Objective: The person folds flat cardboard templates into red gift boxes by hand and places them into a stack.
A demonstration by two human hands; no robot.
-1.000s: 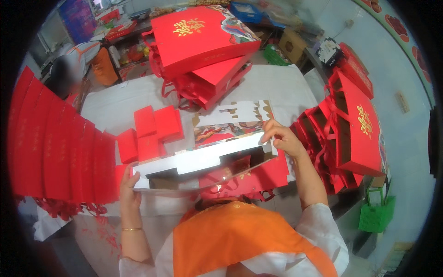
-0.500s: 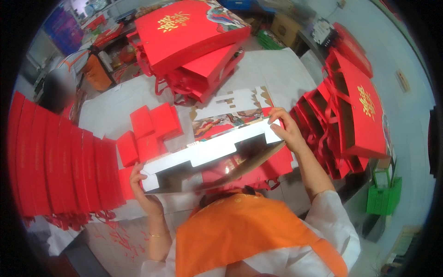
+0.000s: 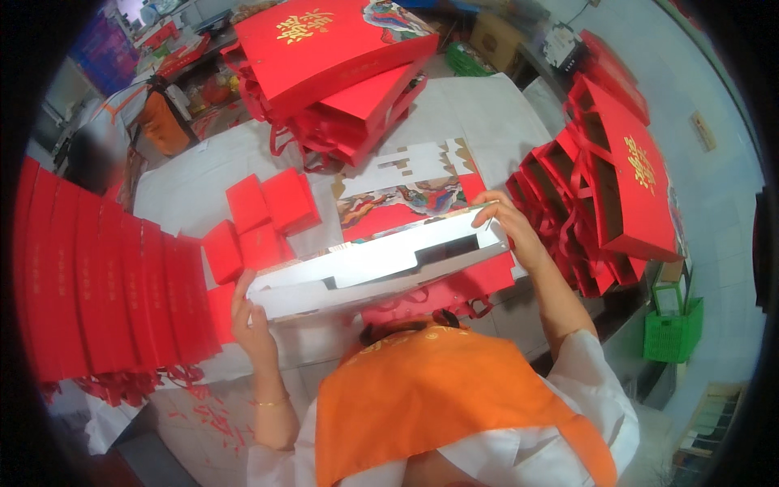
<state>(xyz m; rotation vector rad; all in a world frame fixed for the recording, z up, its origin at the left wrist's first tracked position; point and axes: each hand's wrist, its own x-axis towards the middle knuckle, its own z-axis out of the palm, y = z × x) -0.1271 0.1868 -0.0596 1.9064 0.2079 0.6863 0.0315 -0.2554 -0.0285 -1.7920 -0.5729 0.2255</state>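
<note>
A long cardboard box with white inner faces is held up in front of me, its white flaps partly folded over a long, narrow opening. At its left end my left hand grips the corner, fingers behind and thumb on the white side. My right hand holds the other end, fingers curled over the corner. Just beyond the box lies a flat printed cardboard sheet with a colourful landscape pattern and a white cut-out flap. Under the box's near side, part of a red gift bag shows.
Small red boxes sit on the white-covered table. Red bags are piled at the far side; others stand in rows at the left and right. A green basket is at the right. Another person is far left.
The near panel of the box has come up and inward, so its opening is narrower and less of the dark inside shows. Both hands keep hold of the ends.
</note>
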